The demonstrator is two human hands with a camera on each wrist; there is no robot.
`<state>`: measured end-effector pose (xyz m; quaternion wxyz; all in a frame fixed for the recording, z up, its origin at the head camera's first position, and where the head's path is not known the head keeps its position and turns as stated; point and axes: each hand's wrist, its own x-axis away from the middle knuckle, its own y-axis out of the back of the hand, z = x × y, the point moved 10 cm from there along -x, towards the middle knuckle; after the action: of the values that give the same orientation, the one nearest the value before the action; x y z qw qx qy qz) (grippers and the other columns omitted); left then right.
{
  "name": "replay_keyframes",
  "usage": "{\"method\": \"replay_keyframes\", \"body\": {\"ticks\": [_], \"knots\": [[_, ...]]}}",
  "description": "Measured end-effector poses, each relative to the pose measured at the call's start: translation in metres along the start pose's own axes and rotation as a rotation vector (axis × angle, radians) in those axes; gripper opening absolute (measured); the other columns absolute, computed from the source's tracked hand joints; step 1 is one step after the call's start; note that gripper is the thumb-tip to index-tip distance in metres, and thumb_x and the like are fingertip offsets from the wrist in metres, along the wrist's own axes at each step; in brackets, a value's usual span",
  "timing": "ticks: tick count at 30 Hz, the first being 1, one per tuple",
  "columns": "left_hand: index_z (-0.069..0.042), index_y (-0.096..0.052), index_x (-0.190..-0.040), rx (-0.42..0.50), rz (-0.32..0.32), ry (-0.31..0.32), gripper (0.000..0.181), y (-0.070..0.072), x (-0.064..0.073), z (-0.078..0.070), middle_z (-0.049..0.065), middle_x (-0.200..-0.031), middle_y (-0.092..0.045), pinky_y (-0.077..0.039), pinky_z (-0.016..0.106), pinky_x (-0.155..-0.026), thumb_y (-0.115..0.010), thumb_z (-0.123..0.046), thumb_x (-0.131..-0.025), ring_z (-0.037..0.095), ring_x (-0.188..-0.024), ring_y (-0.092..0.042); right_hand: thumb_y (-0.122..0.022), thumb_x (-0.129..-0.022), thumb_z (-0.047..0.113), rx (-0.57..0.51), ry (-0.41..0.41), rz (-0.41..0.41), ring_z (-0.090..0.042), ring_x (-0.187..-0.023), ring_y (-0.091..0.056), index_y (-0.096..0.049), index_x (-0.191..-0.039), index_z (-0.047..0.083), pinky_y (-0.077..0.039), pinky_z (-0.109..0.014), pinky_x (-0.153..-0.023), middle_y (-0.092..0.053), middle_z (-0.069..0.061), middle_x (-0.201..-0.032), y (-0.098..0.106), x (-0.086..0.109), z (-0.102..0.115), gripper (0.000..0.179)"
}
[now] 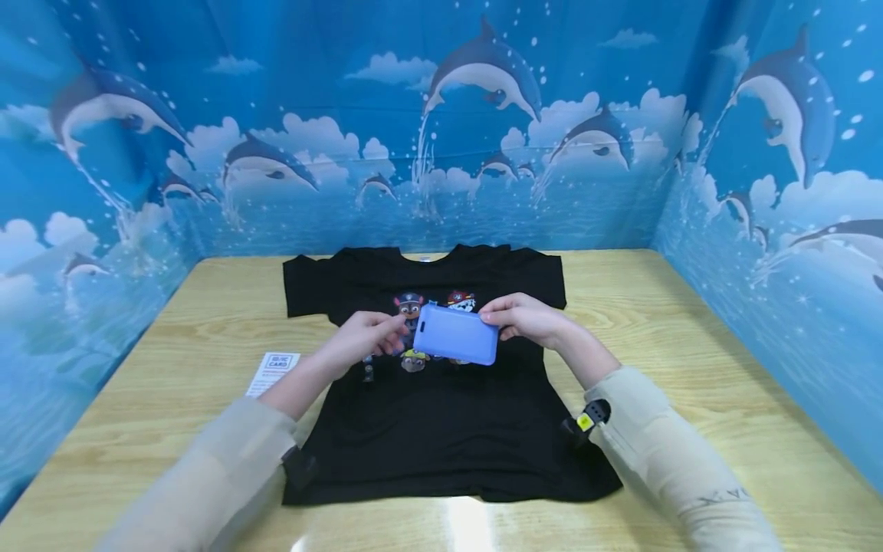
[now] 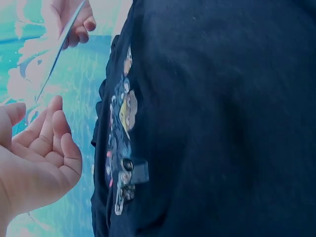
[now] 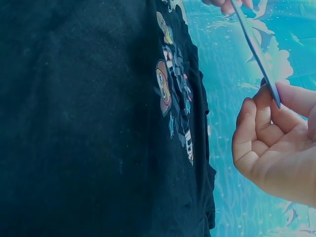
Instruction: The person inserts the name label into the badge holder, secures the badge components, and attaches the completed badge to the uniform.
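Blue card holder (image 1: pixel 456 335): held above the printed chest of a black T-shirt (image 1: pixel 441 429), its long side running left to right, slightly tilted; 1 small dark slot (image 1: pixel 423 326) is seen at its left end.
Right hand (image 1: pixel 523 317): closed on the holder; the upper right corner is pinched between thumb and fingers.
Left hand (image 1: pixel 364 335): relaxed and left free; thumb and loosely bent fingers are held apart, just beside the slotted end.
T-shirt: laid flat, neckline turned away from the person; cartoon faces are printed across the chest.
White paper (image 1: pixel 272 370): lettered "ID/IC CARD", placed left of the shirt and partly hidden by the left forearm.
Wooden table (image 1: pixel 690 322): covered in part by the shirt.
Dolphin backdrop (image 1: pixel 331 69): hung on 3 sides, patterned with clouds and blue water.
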<state>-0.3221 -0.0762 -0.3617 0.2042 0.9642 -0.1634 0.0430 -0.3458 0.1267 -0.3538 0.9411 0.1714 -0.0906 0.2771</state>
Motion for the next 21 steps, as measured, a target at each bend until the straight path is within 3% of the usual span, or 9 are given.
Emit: {"method": "replay_keyframes", "body": {"ticks": [9,13,21], "knots": [[0.007,-0.065,-0.099,0.050,-0.013,-0.028,0.032,-0.010,-0.007,-0.013,0.002,-0.070,-0.059,-0.045,0.032,-0.067,-0.056,-0.024,-0.093,0.012,-0.066,-0.053,-0.049,-0.096,0.014,-0.003,-0.004,0.003,-0.016,-0.078,-0.053,-0.056,-0.113,-0.009,-0.043,-0.030,-0.072,-0.060,-0.003,-0.090,-0.001,-0.001,0.003,0.030],[0.007,-0.065,-0.092,0.065,-0.022,-0.031,0.026,-0.013,-0.008,-0.014,0.001,-0.064,-0.054,-0.044,0.029,-0.063,-0.060,-0.019,-0.091,0.013,-0.064,-0.050,-0.050,-0.096,0.014,0.001,-0.010,-0.002,-0.016,-0.077,-0.053,-0.057,-0.111,-0.009,-0.044,-0.030,-0.072,-0.060,-0.004,-0.089,-0.002,-0.003,0.001,0.029],[-0.003,-0.061,-0.073,0.060,-0.041,0.005,0.023,-0.016,-0.011,-0.008,0.003,-0.066,-0.054,-0.045,0.038,-0.069,-0.065,-0.021,-0.087,0.016,-0.067,-0.050,-0.051,-0.095,0.014,-0.036,-0.023,-0.049,-0.016,-0.075,-0.052,-0.058,-0.111,-0.008,-0.044,-0.028,-0.070,-0.059,-0.005,-0.092,-0.002,-0.006,-0.001,0.028]]}}
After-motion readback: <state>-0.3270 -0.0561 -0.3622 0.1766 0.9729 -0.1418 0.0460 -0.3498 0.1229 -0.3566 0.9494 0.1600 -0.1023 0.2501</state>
